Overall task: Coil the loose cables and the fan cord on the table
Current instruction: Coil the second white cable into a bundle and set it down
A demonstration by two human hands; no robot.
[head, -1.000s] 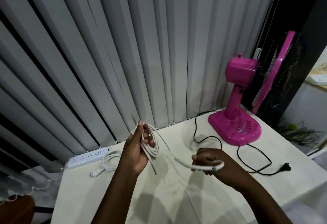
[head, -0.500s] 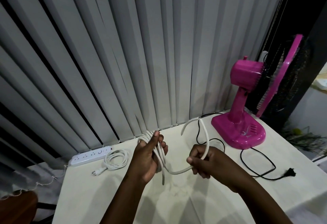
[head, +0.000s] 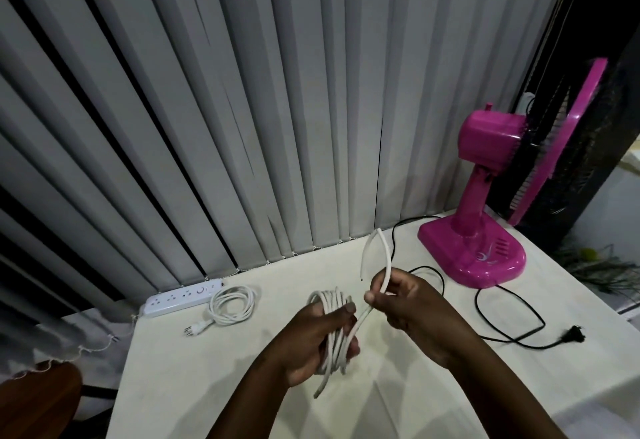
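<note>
Head view is showing our left hand closing around a white cable bundle above the table — its loose tail is running up through our right hand, pinching it beside the left. Behind, the fan is trailing its black cord — uncoiled, its fan end hidden.

A white cable, a white power strip, a pink fan with black cord, grey slatted blinds, and a cream surface.
</note>
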